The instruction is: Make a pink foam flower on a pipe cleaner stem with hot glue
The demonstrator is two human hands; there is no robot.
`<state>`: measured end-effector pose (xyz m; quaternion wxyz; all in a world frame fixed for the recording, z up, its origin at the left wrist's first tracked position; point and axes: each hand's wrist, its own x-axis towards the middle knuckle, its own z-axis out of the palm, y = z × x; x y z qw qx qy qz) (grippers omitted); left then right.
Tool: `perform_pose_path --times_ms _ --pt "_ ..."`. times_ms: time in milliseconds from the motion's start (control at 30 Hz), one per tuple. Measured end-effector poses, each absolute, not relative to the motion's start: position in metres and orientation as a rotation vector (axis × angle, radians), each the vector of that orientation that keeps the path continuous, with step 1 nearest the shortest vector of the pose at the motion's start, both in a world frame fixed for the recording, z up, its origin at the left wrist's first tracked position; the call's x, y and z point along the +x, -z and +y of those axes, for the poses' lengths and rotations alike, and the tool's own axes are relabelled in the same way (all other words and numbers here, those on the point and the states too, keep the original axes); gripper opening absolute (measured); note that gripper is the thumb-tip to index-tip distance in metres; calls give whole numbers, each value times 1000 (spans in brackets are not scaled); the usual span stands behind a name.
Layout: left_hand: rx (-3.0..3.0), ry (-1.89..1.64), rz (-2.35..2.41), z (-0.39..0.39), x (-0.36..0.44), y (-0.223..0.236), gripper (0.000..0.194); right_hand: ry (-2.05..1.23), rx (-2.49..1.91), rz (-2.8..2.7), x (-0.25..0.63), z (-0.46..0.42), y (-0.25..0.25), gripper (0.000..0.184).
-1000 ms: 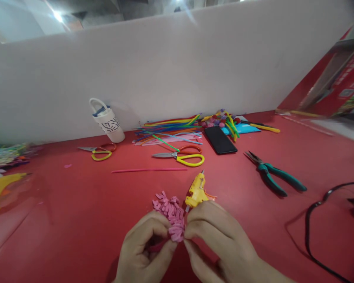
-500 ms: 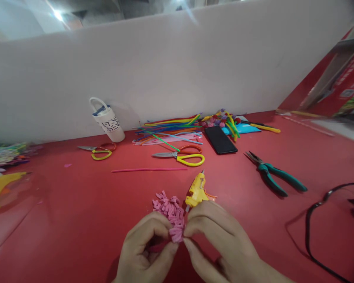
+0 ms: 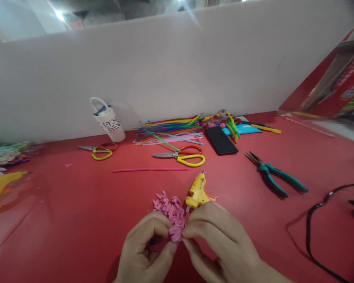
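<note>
In the head view, the left hand (image 3: 146, 247) pinches a pink fringed bunch (image 3: 176, 232) between thumb and forefinger, low at centre above the red tabletop (image 3: 85, 220). The right hand (image 3: 224, 243) brings thumb and forefinger together at the bunch's right edge. The hold probably works best with the left as a firm anchor and the right pinching lightly, since hard squeezing could flatten the loops.

The bunch looks soft and matte, its narrow strips curling; whether felt or foam, I cannot tell. Just behind lies a tangle of similar pink strips (image 3: 168, 206), beside a hard, glossy yellow glue gun (image 3: 198, 190). Beyond, slim-bladed scissors (image 3: 191, 161) have looped handles.
</note>
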<state>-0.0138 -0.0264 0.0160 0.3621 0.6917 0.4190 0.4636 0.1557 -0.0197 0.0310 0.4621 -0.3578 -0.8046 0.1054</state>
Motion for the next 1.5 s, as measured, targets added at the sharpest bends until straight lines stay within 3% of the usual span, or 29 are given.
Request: perform_pose_path --times_ms 600,800,1000,1133,1267,1500 --pt "1730 -1195 1057 -28 -17 -11 11 -267 -851 -1979 156 -19 -29 16" --pt "1376 -1199 1093 -26 -13 -11 17 -235 -844 -1960 162 -14 -35 12" --pt "787 -1142 1079 -17 -14 -9 18 -16 -1403 -2141 191 12 -25 10" --pt "675 -1128 969 -14 -18 -9 14 -124 -1787 -2383 200 24 -5 12" --pt "609 -1096 892 -14 -19 -8 14 -250 -1891 -2373 199 23 9 7" --pt "522 -1083 768 -13 -18 -12 17 -305 -1873 -2327 196 27 4 23"
